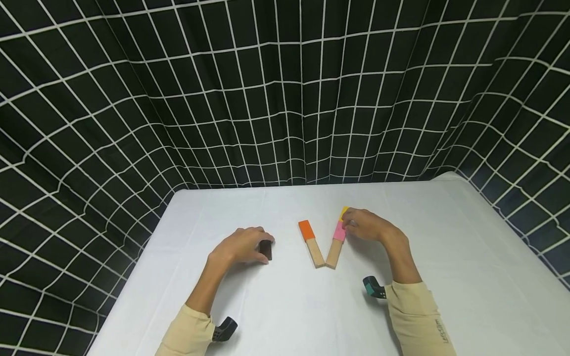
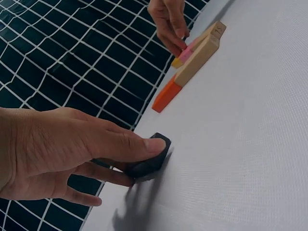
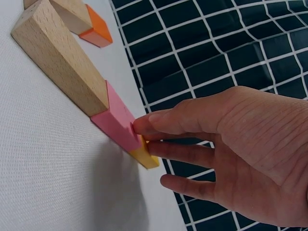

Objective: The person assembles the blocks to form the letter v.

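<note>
My left hand (image 1: 242, 244) pinches a small dark block (image 1: 265, 249) between thumb and fingers, close over the white table; the left wrist view shows the thumb on the block's (image 2: 151, 161) upper end. At the right arm of a V of blocks, my right hand (image 1: 365, 225) has fingertips at a pink block (image 3: 118, 120) and a yellow block (image 3: 145, 156), its fingers fairly straight. The pink block joins a plain wooden block (image 1: 334, 253), with the yellow one beyond. An orange block (image 1: 306, 230) tops the other wooden block (image 1: 315, 253).
A white cloth covers the table (image 1: 285, 306). Black curtain (image 1: 289, 99) with a white grid rises behind and along both sides. A dark wrist device (image 1: 225, 329) sits at the left sleeve, another device (image 1: 373, 288) at the right sleeve.
</note>
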`<state>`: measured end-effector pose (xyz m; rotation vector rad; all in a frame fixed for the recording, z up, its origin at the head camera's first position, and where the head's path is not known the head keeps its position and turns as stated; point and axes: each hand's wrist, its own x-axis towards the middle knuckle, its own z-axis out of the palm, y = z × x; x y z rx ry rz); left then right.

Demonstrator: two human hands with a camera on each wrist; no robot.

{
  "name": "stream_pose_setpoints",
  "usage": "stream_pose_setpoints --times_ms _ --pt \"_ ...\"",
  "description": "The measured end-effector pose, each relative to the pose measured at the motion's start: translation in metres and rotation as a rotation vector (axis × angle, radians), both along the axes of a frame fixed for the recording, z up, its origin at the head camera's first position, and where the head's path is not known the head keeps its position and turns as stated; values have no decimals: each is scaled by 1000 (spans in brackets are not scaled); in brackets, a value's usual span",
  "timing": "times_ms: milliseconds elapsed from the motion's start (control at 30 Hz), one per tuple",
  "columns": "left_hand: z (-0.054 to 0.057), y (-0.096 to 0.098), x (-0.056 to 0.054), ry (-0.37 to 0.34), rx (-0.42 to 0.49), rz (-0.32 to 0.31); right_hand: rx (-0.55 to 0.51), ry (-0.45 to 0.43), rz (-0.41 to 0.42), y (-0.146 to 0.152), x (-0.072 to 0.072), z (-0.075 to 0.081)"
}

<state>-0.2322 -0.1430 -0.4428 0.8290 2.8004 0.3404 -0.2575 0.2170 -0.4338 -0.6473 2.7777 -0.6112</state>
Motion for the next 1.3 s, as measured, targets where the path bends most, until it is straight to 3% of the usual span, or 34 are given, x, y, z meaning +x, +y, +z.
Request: stream_pose_setpoints --times_ms 300,600,967,1300 --pt "3 3 -3 65 5 42 5 -8 0 -2 1 1" --pt "4 24 -15 92 7 92 3 -14 -8 0 0 -1" --pt "-1 59 -45 171 79 81 -8 10 -15 -1 2 -1" --pt "-9 85 -79 178 74 75 -2 -3 -23 -1 1 0"
